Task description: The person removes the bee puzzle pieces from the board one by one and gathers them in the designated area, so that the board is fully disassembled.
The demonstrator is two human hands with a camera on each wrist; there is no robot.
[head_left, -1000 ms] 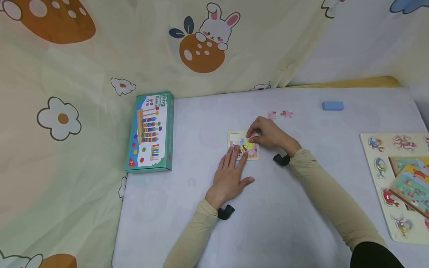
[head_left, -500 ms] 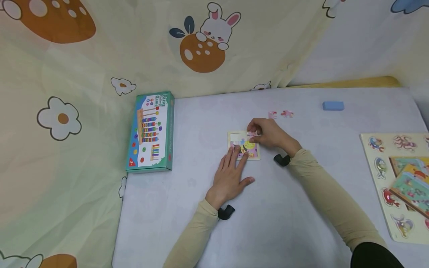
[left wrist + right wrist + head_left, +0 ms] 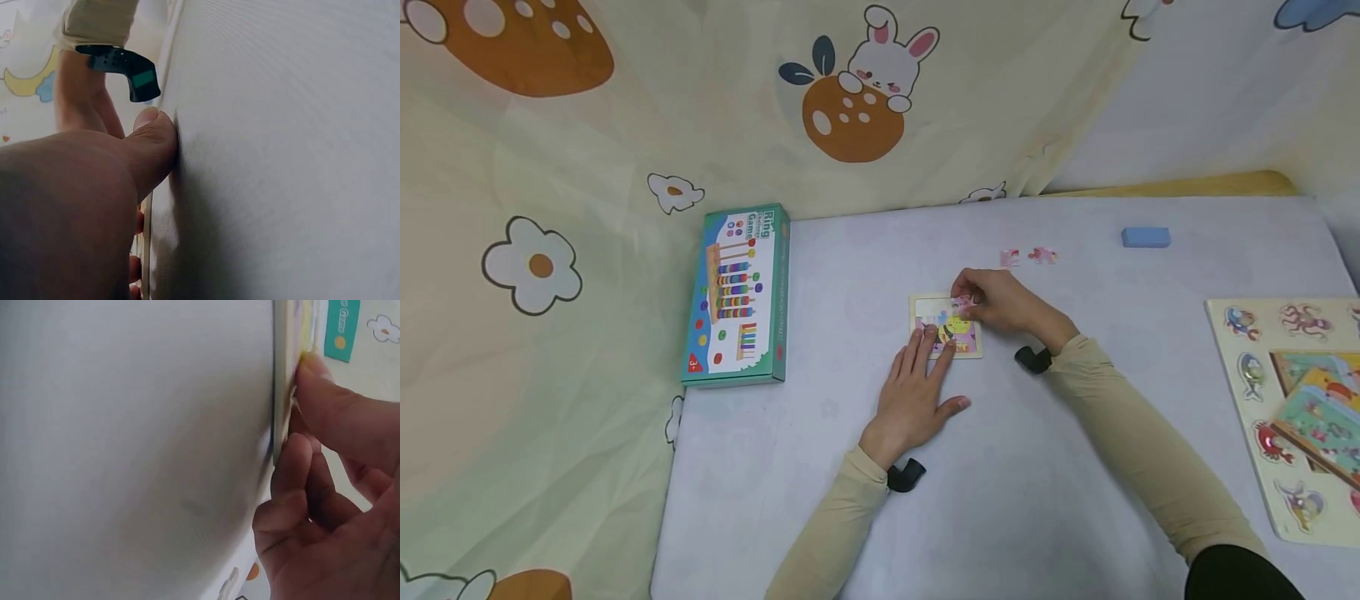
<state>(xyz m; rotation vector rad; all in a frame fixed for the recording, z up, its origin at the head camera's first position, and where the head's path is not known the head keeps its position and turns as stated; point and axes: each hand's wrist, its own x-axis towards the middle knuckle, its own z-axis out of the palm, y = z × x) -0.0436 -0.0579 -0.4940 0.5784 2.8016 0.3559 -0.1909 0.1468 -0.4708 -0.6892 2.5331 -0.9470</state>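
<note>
A small framed puzzle (image 3: pixel 955 333) lies on the white table, with a yellow figure on its picture and a pale bare area at its upper left. The left hand (image 3: pixel 910 404) rests with fingers spread on its lower left part; in the left wrist view that hand (image 3: pixel 81 181) shows mostly its thumb side. At the upper right corner the right hand (image 3: pixel 1003 302) pinches a pink puzzle piece (image 3: pixel 961 302), partly hidden by thumb and fingers. In the right wrist view the right hand (image 3: pixel 337 481) is bent round the frame's edge (image 3: pixel 281 381).
Two loose pink pieces (image 3: pixel 1009 257) (image 3: pixel 1042 255) lie beyond the right hand. A blue block (image 3: pixel 1146 237) sits at the back right. The green game box (image 3: pixel 735 296) is at left; a large animal board (image 3: pixel 1247 492) with small picture puzzles (image 3: pixel 1326 421) on it is at right.
The right hand has shifted slightly down at the frame's upper right corner, and more of the pink piece shows there than in the earliest frame. The left hand has stayed where it was.
</note>
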